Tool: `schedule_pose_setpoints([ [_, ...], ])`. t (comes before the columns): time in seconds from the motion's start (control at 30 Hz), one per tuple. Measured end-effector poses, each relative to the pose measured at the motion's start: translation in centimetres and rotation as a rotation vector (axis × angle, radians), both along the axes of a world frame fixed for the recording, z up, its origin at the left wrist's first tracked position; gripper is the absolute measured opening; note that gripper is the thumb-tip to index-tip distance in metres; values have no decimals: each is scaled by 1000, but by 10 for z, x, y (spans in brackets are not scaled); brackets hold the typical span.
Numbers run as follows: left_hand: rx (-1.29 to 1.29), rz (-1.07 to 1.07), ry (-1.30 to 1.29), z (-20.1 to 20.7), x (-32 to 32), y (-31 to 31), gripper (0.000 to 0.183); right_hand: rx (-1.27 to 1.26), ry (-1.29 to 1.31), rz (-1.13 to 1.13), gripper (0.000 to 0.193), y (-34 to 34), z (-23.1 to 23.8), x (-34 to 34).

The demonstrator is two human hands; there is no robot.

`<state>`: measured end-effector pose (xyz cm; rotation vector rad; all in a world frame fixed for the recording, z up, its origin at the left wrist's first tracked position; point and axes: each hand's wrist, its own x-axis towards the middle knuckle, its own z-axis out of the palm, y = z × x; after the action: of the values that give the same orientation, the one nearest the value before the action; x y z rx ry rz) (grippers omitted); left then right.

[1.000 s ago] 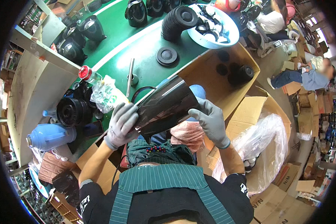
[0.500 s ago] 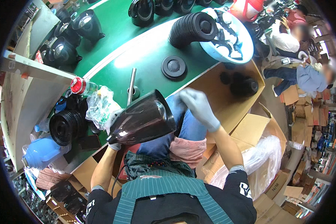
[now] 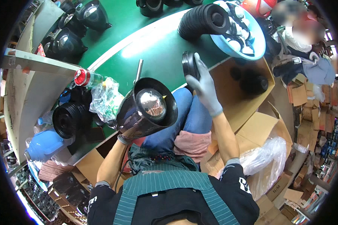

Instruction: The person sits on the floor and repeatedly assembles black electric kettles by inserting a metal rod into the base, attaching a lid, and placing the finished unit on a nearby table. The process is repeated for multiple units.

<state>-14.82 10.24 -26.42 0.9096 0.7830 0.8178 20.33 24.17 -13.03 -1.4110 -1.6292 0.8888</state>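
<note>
- At the far left we see a blue jug (image 3: 45, 144) lying below a stack of black ribbed rings (image 3: 70, 119), with a crumpled clear plastic bag (image 3: 106, 100) and a red-capped bottle (image 3: 85, 77) just beside them at the edge of the green bench (image 3: 154, 48).
- Our left hand (image 3: 128, 132), gloved in grey, holds the dark cone-shaped lamp housing (image 3: 148, 108) from beneath, fingers wrapped round its narrow end; the wide mouth tilts up toward us, a shiny reflector showing inside, above our lap.
- A metal rod (image 3: 138, 70) lies on the bench just behind the housing.
- Our right hand (image 3: 204, 85), also gloved, is raised at the bench edge, fingers closed on a black round disc (image 3: 189, 65) held on edge.
- Further right, a black ribbed hose (image 3: 201, 23) leans into a light blue basin (image 3: 258, 45) of small parts.
- A cardboard box (image 3: 248, 105) stands open to our right, dark parts inside.
</note>
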Motion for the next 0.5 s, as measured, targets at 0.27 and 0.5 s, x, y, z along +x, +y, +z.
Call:
schedule_pose_setpoints([
  [0.27, 127, -234, -107, 64, 47, 11, 64, 93, 13, 369, 123, -126, 73, 4],
  [0.5, 180, -553, -101, 95, 34, 10, 80, 249, 9, 330, 126, -185, 79, 13],
])
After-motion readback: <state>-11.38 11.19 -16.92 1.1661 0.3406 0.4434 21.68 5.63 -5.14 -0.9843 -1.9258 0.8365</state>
